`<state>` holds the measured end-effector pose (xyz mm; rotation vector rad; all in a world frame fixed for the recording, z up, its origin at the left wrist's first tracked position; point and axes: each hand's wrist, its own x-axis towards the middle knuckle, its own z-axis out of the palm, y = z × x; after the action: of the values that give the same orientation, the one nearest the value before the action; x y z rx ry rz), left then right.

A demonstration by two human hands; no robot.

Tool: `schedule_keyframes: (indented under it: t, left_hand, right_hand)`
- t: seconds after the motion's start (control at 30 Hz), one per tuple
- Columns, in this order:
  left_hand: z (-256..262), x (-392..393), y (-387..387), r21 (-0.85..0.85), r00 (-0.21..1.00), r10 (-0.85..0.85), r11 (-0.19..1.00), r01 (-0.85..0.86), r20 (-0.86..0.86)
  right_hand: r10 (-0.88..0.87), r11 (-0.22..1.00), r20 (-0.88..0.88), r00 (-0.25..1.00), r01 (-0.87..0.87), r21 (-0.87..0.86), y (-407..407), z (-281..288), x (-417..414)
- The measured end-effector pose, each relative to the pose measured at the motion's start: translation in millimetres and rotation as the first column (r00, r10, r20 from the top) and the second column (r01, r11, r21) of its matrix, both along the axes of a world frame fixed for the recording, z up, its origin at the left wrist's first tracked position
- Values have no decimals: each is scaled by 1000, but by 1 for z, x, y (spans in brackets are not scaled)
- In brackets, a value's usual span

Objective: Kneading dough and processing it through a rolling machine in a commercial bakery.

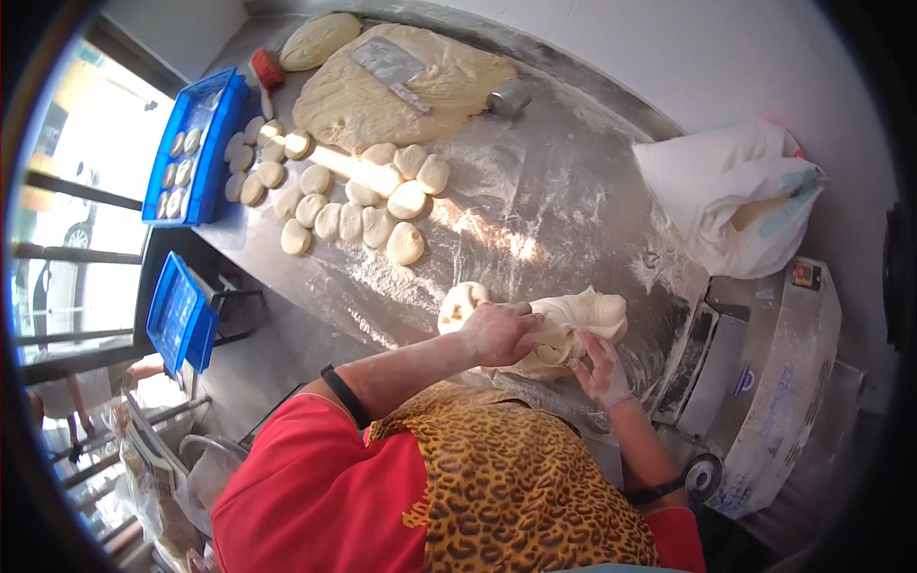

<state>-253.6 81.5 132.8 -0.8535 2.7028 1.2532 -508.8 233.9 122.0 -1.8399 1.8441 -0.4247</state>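
My left hand (pixel 501 334) is closed on the near left part of a large, soft lump of pale dough (pixel 591 314) at the table's near edge. On the lump's right side my right hand (pixel 603 369) has its fingers spread, the fingertips against the dough's near edge. Just beyond my left wrist lies a round dough piece (pixel 462 302) with brown patches on top. Several flattened dough rounds (pixel 376 228) lie on the floured steel table (pixel 566 193). A metal scraper (pixel 387 61) rests on a wide dough sheet (pixel 322 107) at the back.
A metal cup (pixel 509 98) and a red-handled brush (pixel 266 71) lie farther back. A blue crate (pixel 215 186) holds dough rounds at the left; another blue crate (pixel 175 311) is below it. At the right are an open white sack (pixel 723 193) and a dough machine (pixel 766 401).
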Motion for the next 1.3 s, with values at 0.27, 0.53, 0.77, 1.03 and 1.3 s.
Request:
schedule_keyframes:
  t: [0.27, 0.53, 0.77, 1.03, 1.3]
  left_hand:
    - [-39, -73, 46, -358, 956, -133, 933, 32, -261]
    - [-60, -107, 38, -440, 985, -162, 890, 124, -51]
    - [-47, -137, -13, -473, 983, 65, 881, 24, 170]
    - [-41, -107, 35, -477, 944, 325, 840, -260, 59]
    - [-80, -79, 9, -459, 954, 290, 860, -224, 79]
  right_hand:
    - [-250, 912, -280, 927, 129, -389, -32, 119, -51]
    - [-335, 941, -724, 603, 173, -292, -35, 220, -256]
    - [-271, 944, -851, 450, 299, -143, -67, 214, -370]
    - [-63, 960, -991, 116, 278, -28, -87, 200, -390]
    - [50, 969, -983, 175, 229, 90, -102, 205, -412]
